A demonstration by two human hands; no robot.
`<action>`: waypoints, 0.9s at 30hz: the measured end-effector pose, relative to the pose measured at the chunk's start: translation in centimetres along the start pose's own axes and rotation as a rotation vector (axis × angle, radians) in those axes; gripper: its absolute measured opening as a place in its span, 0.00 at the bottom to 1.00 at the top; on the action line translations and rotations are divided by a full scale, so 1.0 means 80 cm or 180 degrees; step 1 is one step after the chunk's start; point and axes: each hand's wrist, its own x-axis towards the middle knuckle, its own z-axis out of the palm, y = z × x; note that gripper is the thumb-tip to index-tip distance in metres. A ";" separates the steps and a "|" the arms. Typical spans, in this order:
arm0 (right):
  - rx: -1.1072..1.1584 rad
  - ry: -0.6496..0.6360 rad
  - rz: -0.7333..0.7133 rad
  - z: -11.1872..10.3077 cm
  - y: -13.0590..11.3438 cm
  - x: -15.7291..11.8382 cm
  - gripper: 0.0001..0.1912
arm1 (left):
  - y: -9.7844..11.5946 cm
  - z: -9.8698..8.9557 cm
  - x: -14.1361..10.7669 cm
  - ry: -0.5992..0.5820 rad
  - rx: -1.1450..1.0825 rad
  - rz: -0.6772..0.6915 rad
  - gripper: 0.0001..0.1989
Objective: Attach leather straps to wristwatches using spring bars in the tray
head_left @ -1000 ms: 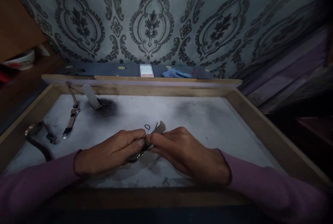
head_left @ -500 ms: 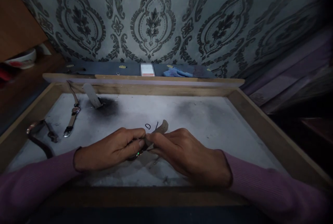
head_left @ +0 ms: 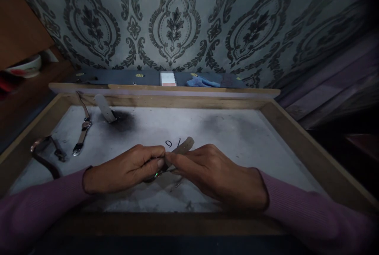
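My left hand (head_left: 130,169) is closed round a wristwatch, most of its case hidden under my fingers; a small green glint shows at its lower edge. My right hand (head_left: 216,174) pinches the watch's grey-brown strap (head_left: 186,144) close to the case, and the holed strap end sticks up beyond my fingers. The two hands meet fingertip to fingertip. Just behind them, a small dark loop (head_left: 168,143) and a short dark strip (head_left: 179,142) lie on the white surface. Beneath my right fingers is a thin pin-like piece (head_left: 178,184), partly hidden.
A low wooden frame (head_left: 189,102) borders the white surface. On the left lie a watch with a strap (head_left: 83,134), a dark curled strap (head_left: 44,160) and an upright pale strap (head_left: 104,108). Behind the frame are a blue cloth (head_left: 203,81) and a blurred white box (head_left: 168,78).
My right hand has shifted very slightly right, and the strap end leans a little further right, showing more of its length. My left hand stays nearly still.
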 end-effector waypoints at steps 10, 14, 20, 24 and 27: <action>-0.0139 -0.0262 0.0033 -0.002 0.003 -0.001 0.12 | 0.001 -0.003 -0.001 -0.0091 -0.0025 -0.0022 0.14; -0.0150 -0.0228 0.0032 -0.002 0.004 -0.001 0.12 | 0.000 -0.003 0.000 -0.0084 -0.0059 -0.0023 0.13; -0.0108 -0.0121 0.0122 0.000 0.008 -0.008 0.15 | 0.000 -0.007 0.000 -0.0024 -0.0001 0.0016 0.13; -0.0097 -0.0266 0.0288 -0.001 0.011 -0.012 0.15 | -0.001 -0.010 -0.002 0.0033 0.0037 -0.0024 0.13; -0.0097 -0.0454 0.0407 -0.003 0.014 -0.012 0.10 | -0.003 -0.012 -0.003 0.0051 0.0028 -0.0056 0.15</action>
